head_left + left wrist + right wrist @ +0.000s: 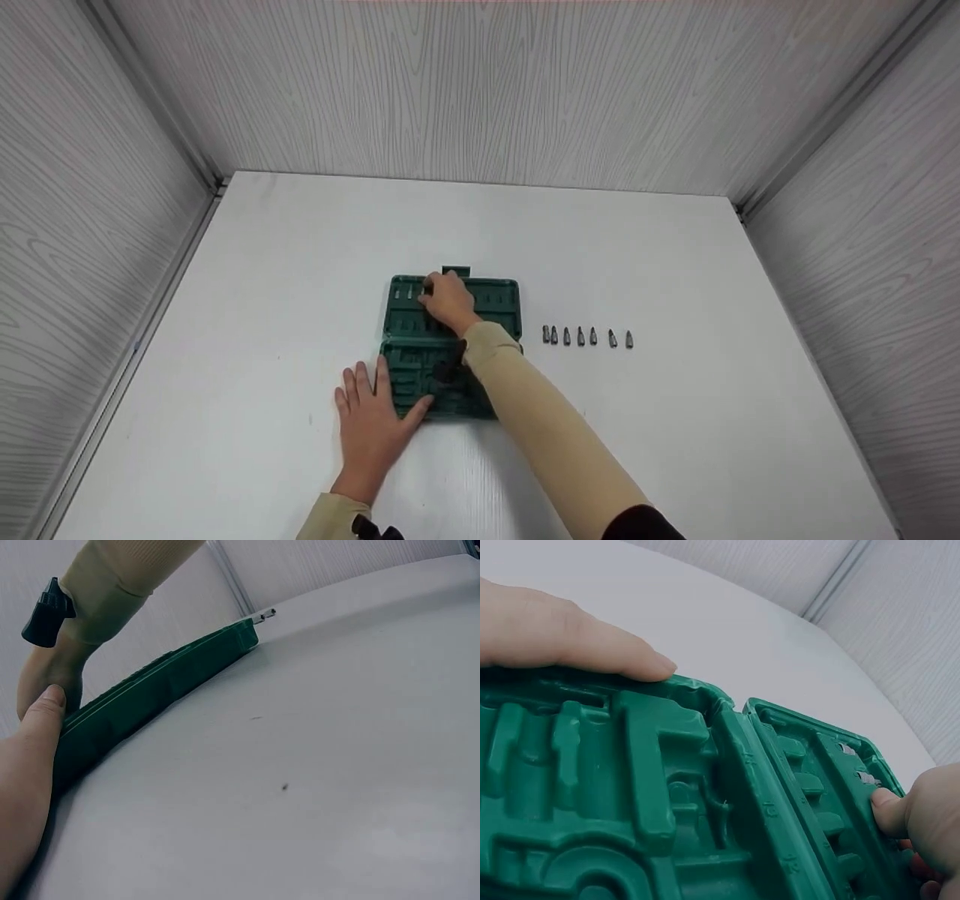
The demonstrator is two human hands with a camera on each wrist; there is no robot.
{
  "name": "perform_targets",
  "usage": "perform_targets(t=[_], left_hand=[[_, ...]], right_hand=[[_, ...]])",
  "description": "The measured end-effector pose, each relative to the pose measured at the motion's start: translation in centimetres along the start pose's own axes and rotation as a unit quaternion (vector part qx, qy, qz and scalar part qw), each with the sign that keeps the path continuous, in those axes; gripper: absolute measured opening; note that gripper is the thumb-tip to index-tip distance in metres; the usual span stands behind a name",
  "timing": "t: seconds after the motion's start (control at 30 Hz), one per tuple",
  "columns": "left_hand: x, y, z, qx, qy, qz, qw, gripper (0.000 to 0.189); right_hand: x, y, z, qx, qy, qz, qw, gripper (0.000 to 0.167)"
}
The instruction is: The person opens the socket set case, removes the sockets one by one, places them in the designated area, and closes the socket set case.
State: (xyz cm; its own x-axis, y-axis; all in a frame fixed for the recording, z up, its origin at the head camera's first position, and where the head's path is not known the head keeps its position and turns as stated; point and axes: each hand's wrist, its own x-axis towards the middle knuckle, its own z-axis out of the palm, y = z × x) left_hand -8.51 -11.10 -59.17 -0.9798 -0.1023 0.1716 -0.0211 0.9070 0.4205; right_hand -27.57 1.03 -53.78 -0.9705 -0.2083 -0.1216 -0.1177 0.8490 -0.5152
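A green plastic bit case [452, 342] lies open on the table, its two molded halves spread flat. My left hand [373, 427] is spread at its near left corner, the index finger along the left rim and the thumb [46, 709] over the near edge. Above the far half, my right hand [450, 301] has its fingers bent together and pinches a small screwdriver bit at the row of slots, mostly hidden by the fingers. Just left of those fingertips, two metal bits [868, 778] sit in their slots.
Several metal bits [580, 337] stand in a loose row on the white table [697, 420], right of the case. A latch tab [456, 270] sticks out from the case's far edge. Pale wood-grain panels [480, 90] enclose the table at the back and sides.
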Motion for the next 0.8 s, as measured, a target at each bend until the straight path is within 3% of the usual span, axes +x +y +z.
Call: perform_targets(t=[0.27, 0.43, 0.63, 0.8], left_hand=[[0.02, -0.03, -0.15, -0.002, -0.005, -0.004, 1.0, 0.105], [0.17, -0.01, -0.17, -0.002, -0.009, -0.003, 1.0, 0.105], [0.23, 0.01, 0.04, 0.002, -0.012, 0.0, 0.9999, 0.105], [0.2, 0.14, 0.12, -0.002, -0.019, -0.001, 0.9998, 0.104]], right_hand=[[-0.24, 0.25, 0.07, 0.045, 0.023, -0.025, 0.9984, 0.03], [-0.52, 0.45, 0.01, 0.074, 0.037, -0.019, 0.9964, 0.034], [-0.75, 0.64, 0.16, 0.044, 0.043, -0.009, 0.998, 0.031], [-0.89, 0.81, 0.29, 0.05, 0.056, -0.004, 0.9971, 0.024]])
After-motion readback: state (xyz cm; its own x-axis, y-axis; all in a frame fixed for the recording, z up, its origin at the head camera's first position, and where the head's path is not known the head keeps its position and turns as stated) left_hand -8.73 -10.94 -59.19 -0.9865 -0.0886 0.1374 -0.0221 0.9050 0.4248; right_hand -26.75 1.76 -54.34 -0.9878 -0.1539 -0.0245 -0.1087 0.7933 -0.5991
